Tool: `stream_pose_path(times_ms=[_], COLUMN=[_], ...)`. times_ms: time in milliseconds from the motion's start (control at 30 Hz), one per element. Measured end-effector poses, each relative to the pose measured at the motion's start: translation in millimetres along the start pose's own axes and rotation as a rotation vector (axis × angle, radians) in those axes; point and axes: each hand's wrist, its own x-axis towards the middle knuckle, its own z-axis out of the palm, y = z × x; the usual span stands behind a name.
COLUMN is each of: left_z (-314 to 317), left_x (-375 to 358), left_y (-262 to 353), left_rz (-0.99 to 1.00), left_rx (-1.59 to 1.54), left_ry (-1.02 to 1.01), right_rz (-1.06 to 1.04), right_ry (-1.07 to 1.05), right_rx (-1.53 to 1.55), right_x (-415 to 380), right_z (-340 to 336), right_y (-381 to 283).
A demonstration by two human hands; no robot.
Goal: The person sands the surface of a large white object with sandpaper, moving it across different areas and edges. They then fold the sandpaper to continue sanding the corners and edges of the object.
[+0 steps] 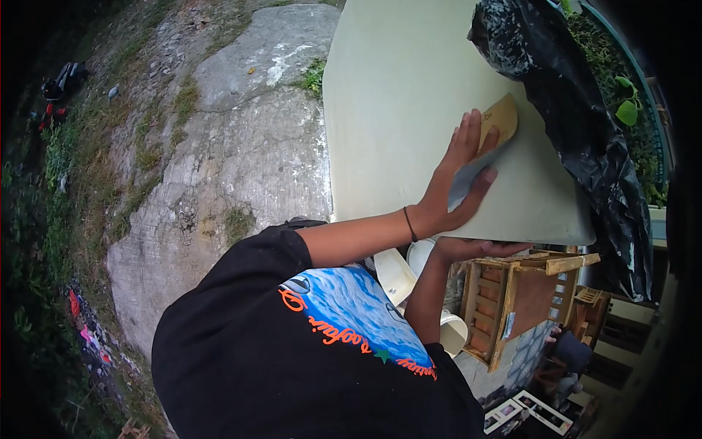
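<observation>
My left hand (466,172), with a dark band at the wrist, presses a bent sheet of sandpaper (502,117) against a smooth pale-green panel (409,95). The sheet shows a tan printed side and a grey side, and passes between the fingers and the thumb. Along the panel's near edge lies my right hand (479,249), fingers stretched out flat and touching or just below that edge. Part of its palm is hidden by the panel.
Crumpled black plastic sheeting (578,110) runs along the panel's right side. Wooden furniture (512,293) and a white bucket (453,333) stand at the lower right. Cracked concrete (241,146) with grass spreads out on the left. White frames (528,413) lie at the bottom right.
</observation>
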Motion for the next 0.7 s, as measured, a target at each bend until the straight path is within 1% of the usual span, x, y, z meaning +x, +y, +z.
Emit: stream_pose_path(times_ms=[33,133,167,233,300,333,433,500,533,567,633,667,700], left_z=[-2.8,-11.7,-7.5,-6.6,-7.7,-5.1,0.1,-9.5,-11.7,-11.2,-3.0,5.9,1.9], left_x=[-8.4,0.7,13.4,33.5,52.1,50.5,34.4,18.1,14.2,17.4,35.8,48.3,65.3], left_y=[5.6,-3.8,-6.0,-22.2,-38.2,-37.3,-19.3,15.7,25.2,22.5,5.6,-18.0,-13.5], left_rz=[0.086,0.102,0.074,-0.460,-0.637,-0.632,-0.466,-0.060,-0.008,-0.012,0.028,-0.128,-0.296], left_rx=[0.084,-0.010,-0.028,-0.488,-0.450,-0.452,-0.509,-0.185,-0.094,-0.093,-0.276,-0.323,-0.602], left_ry=[-0.177,-0.219,0.053,-0.027,0.046,0.045,-0.014,-0.066,-0.151,-0.150,-0.019,-0.119,-0.039], right_rz=[0.000,-0.007,-0.020,-0.036,-0.079,-0.082,-0.052,-0.022,-0.021,-0.022,-0.027,-0.059,-0.091], right_ry=[-0.004,-0.018,-0.020,-0.017,-0.045,-0.041,-0.039,-0.008,-0.011,-0.002,0.008,-0.019,-0.042], right_rx=[-0.002,-0.053,-0.059,-0.069,-0.162,-0.161,-0.142,-0.060,-0.059,-0.076,-0.099,-0.188,-0.273], right_x=[-0.1,0.9,1.3,2.7,3.8,3.6,2.1,0.7,0.0,-0.6,0.6,2.0,2.9], right_z=[-0.7,-0.1,0.4,-1.7,-2.5,-2.9,-1.6,-0.9,-0.3,-0.6,-4.0,-6.6,-6.8], right_y=[-1.2,-4.0,-3.9,-3.9,-2.9,-2.4,-1.7,-2.4,-2.3,-1.9,-0.6,0.0,0.1])
